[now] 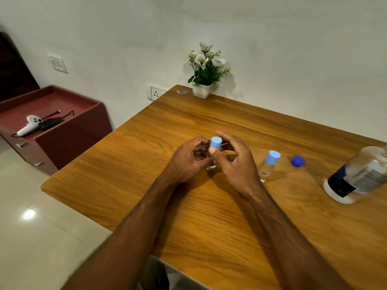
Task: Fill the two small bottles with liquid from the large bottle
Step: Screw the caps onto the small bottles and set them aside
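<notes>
A small clear bottle stands at the middle of the wooden table (129,164), mostly hidden by my hands; only its base (211,167) shows. My left hand (188,159) wraps its body. My right hand (234,162) pinches its light blue cap (215,142) between thumb and fingers. A second small clear bottle (267,167) with a light blue cap stands upright just right of my right hand. Farther right lies a loose dark blue cap (297,160). The large clear bottle (360,176) with a dark label stands at the table's right edge, uncapped as far as I can see.
A white pot of white flowers (204,72) sits at the table's far edge by the wall. A red-brown cabinet (62,130) to the left holds a white controller (29,125) and a black device with a cable. The tiled floor lies left of the table.
</notes>
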